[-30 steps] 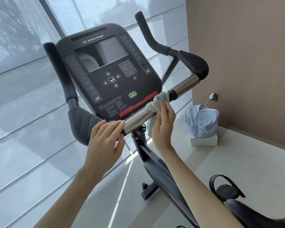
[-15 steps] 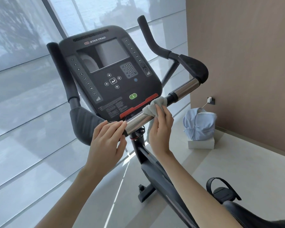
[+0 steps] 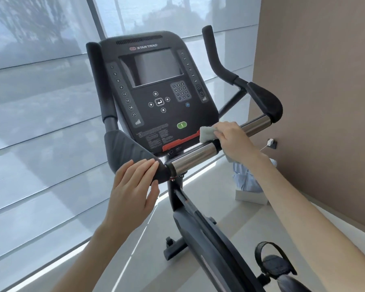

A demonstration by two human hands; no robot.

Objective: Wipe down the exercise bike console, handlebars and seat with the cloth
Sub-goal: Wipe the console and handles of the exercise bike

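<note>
Head view: right hand (image 3: 233, 142) reaching forward on a straight arm, knuckles up, pressing pale cloth (image 3: 207, 134) onto the handlebar's (image 3: 195, 159) middle joint, just below the console (image 3: 158, 91). Left hand (image 3: 135, 186) laid flat, fingers extended and together, over the black grip (image 3: 133, 153), holding nothing.

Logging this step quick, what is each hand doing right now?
Left hand: open, fingers resting flat on the black handlebar pad, holding nothing.
Right hand: closed on the cloth, pressing it to the handlebar.
</note>
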